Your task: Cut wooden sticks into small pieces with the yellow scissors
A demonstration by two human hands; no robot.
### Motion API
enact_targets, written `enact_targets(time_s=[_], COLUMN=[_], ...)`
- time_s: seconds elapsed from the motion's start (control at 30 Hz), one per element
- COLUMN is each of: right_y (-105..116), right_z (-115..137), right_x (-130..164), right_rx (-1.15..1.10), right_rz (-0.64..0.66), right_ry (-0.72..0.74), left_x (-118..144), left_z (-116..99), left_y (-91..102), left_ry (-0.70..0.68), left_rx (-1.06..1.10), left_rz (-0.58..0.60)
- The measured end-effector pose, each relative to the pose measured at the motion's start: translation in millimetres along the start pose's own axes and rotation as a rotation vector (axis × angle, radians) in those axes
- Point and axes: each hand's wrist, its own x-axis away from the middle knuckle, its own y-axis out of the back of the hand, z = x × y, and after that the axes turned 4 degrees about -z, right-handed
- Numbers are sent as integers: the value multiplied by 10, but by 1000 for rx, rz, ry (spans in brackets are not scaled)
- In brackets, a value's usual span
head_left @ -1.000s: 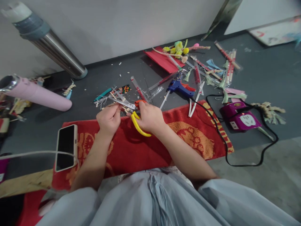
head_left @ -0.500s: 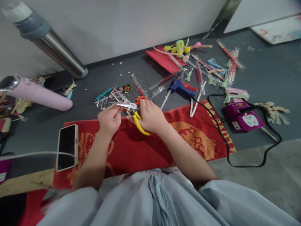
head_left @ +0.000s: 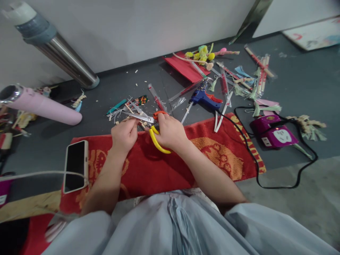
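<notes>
My right hand point(head_left: 170, 132) grips scissors point(head_left: 148, 122) with one yellow and one orange handle loop; the silver blades point left and are nearly closed. Just left of it, my left hand point(head_left: 124, 134) pinches a small pale piece at the blade tips; the piece is mostly hidden by the fingers. Both hands hover over the far edge of a red and gold cloth point(head_left: 212, 156) spread on the dark floor.
A phone point(head_left: 75, 165) with a white cable lies on the cloth's left end. Beyond lie a blue glue gun point(head_left: 204, 99), a purple power strip point(head_left: 273, 132) with black cord, scattered sticks, tassels and scraps, a pink tube point(head_left: 42, 106) and a metal pole point(head_left: 61, 58).
The scissor blades, spread half a second ago, have closed on the piece. Both hands stayed in nearly the same place.
</notes>
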Motion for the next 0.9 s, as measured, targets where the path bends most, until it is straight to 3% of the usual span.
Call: enact_targets(time_s=[0.27, 0.57, 0.77, 0.9], right_y=[71, 90, 94, 64], right_z=[49, 9, -17, -32], right_x=[19, 18, 25, 17], right_rx=[2, 33, 29, -6], right_rz=[79, 104, 101, 25], right_ry=[-33, 68, 97, 89], left_x=[-4, 35, 71, 30], left_z=[-47, 35, 106, 70], left_y=[11, 5, -5, 15], left_ry=[121, 118, 76, 129], left_rx=[104, 50, 57, 120], left_rz=[25, 29, 9, 27])
